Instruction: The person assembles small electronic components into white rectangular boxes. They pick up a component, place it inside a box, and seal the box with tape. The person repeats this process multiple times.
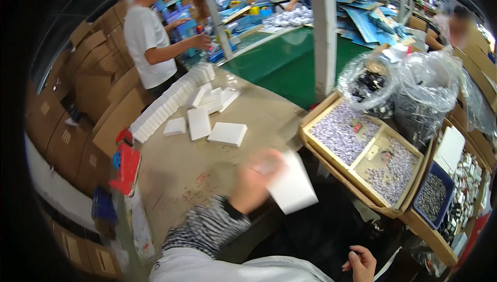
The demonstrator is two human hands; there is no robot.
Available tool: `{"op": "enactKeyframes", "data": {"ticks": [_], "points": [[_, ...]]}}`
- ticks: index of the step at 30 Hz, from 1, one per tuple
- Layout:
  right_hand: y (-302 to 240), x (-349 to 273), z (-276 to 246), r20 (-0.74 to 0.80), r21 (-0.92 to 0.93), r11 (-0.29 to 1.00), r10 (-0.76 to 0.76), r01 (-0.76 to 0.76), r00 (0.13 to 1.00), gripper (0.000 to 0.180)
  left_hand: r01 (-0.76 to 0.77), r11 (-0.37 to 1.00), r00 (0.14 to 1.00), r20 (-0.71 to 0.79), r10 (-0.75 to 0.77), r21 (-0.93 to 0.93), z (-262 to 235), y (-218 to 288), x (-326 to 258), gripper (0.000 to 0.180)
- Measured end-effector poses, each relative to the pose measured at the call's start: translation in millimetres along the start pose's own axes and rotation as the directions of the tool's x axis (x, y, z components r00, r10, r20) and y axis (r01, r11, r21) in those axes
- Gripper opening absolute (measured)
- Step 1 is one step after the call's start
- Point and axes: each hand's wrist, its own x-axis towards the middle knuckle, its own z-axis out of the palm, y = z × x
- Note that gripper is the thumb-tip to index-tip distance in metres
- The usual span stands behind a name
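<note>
My left hand, blurred by motion, grips a white box by its left edge. The box is tilted over the near right edge of the brown table. Low in the view, near my lap, my right hand has its fingers curled in; whatever they may hold is hidden. A thin white strip shows beside it. Beyond my left hand, several loose white boxes lie on the table. A long row of white boxes stands along its far left edge.
To the right are a wooden tray of small parts, a blue bin of metal pieces and plastic bags. A post rises behind the table. A red holder hangs at the left edge. A co-worker stands far left.
</note>
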Motion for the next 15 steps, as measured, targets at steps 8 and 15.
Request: {"op": "enactKeyframes", "data": {"ticks": [8, 15], "points": [[1.2, 3.6, -16.9, 0.126, -0.182, 0.982, -0.019, 0.042, 0.992, 0.021, 0.21, 0.972, 0.875, -0.465, -0.138, 0.106, -115.3, -50.0, 81.7, 0.042], [-77.8, 6.6, -57.2, 0.205, -0.465, 0.798, -0.323, 0.383, 0.924, 0.022, 0.121, 0.979, 0.972, -0.18, -0.151, -0.164, 10.9, -11.8, 29.0, 0.023]]}}
